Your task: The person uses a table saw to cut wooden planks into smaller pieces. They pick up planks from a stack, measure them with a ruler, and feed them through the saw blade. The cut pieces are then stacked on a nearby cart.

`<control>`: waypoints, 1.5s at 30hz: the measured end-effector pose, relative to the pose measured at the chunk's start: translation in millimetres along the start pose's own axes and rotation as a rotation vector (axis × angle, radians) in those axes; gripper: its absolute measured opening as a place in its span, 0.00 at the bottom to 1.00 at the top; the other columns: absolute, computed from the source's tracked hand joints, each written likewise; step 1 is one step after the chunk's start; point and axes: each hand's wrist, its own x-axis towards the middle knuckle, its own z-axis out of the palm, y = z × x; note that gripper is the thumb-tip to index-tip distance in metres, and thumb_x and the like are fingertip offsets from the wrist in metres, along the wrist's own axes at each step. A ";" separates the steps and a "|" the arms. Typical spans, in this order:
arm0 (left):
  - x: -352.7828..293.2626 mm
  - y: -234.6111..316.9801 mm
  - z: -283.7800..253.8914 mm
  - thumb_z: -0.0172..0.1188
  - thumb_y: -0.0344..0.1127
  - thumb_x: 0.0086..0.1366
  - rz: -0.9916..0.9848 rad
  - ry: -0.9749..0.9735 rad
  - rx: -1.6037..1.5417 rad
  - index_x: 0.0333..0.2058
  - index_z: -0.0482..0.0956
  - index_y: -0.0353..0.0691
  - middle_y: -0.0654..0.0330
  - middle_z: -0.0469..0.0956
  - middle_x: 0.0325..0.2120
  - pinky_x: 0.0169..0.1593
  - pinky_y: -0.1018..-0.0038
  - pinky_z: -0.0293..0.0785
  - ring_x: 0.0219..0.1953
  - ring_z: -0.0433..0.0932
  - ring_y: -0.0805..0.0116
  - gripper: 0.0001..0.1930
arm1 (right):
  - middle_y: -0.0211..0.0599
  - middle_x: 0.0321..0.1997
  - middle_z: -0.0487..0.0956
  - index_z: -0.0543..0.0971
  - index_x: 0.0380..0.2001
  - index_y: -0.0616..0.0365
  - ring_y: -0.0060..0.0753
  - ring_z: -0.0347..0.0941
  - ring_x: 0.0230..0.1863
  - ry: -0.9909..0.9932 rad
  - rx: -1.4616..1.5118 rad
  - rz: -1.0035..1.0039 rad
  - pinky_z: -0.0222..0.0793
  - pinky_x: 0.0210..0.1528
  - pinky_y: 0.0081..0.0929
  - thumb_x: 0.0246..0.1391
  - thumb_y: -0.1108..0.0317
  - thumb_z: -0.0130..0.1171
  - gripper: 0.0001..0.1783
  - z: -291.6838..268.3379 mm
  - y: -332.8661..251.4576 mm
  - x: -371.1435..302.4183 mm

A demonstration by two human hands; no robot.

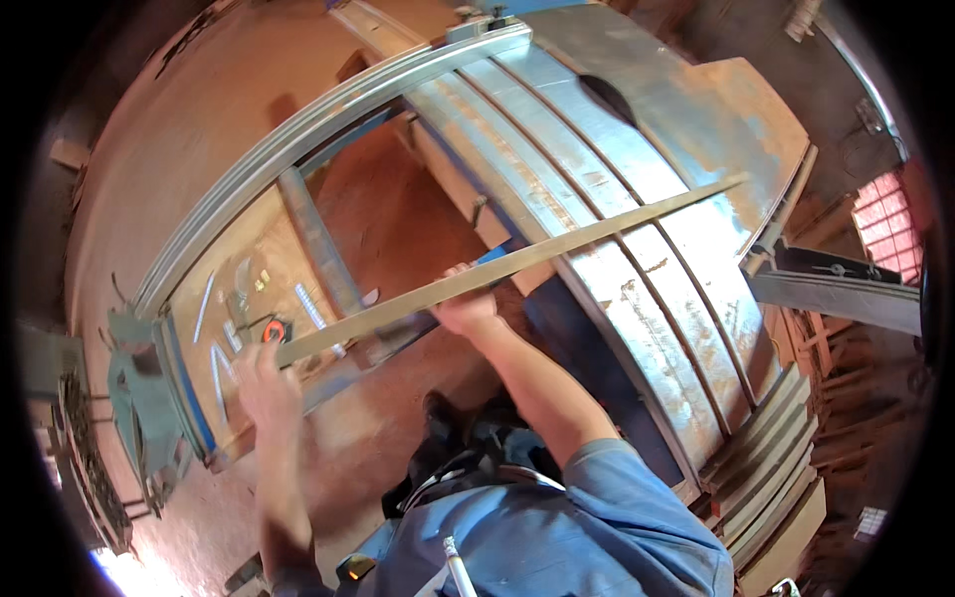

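A: Where's the wooden strip (587,236)?
B: Slanting from the near left to the far right, its far end over the slotted metal surface (637,318). I can't tell whether it touches down there.
A: And the right hand (468,306)?
B: Under the strip's middle, palm beneath, with the fingers curled closed around it and their tips showing past the far edge.
A: The left hand (267,386)?
B: At the strip's near left end, fingers bent against it. They're blurred, so I can't tell how far they're closed or whether they grip.
A: Anything close by?
B: Just beside the left hand, a round orange-and-black object (276,329) lies on a wooden panel (261,237). Over on the near right, past the metal surface, there's a stack of boards (764,468).
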 end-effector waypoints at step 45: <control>122.0 15.8 179.7 0.46 0.63 0.73 -0.902 -1.832 -1.485 0.49 0.74 0.36 0.57 0.75 0.21 0.19 0.72 0.67 0.15 0.70 0.68 0.31 | 0.36 0.47 0.77 0.85 0.38 0.54 0.41 0.68 0.57 -0.302 0.318 -0.086 0.58 0.64 0.41 0.51 0.40 0.63 0.27 -27.5 26.9 31.0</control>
